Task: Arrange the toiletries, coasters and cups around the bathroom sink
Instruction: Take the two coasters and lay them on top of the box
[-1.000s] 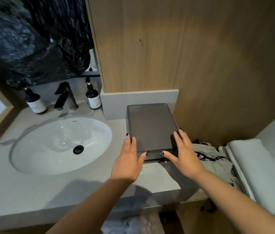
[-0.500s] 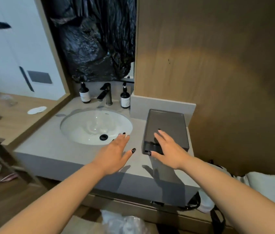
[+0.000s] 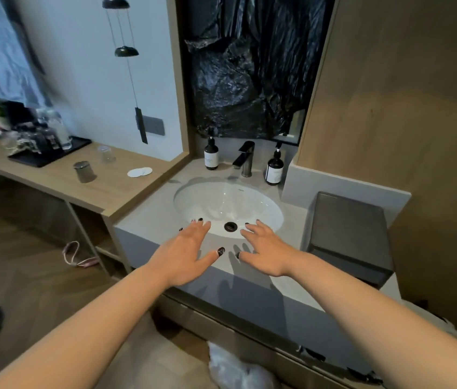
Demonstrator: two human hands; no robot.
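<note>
My left hand and my right hand hover empty, fingers spread, over the near rim of the white sink. Two dark pump bottles stand at the back of the basin, one left of the black faucet and one right of it. A dark grey tray lies on the counter to the right of the sink. On the wooden shelf to the left stand an upturned dark cup and an upturned clear glass, with white round coasters beside them.
A black tray with bottles and glassware sits further left on the wooden shelf. Black plastic covers the mirror. A wood wall panel rises at the right. A pink cord lies on the floor, and a plastic bag sits below the counter.
Both hands left the grey tray and moved left to the sink's front rim. The view swung left, bringing the wooden shelf with cups and coasters into sight.
</note>
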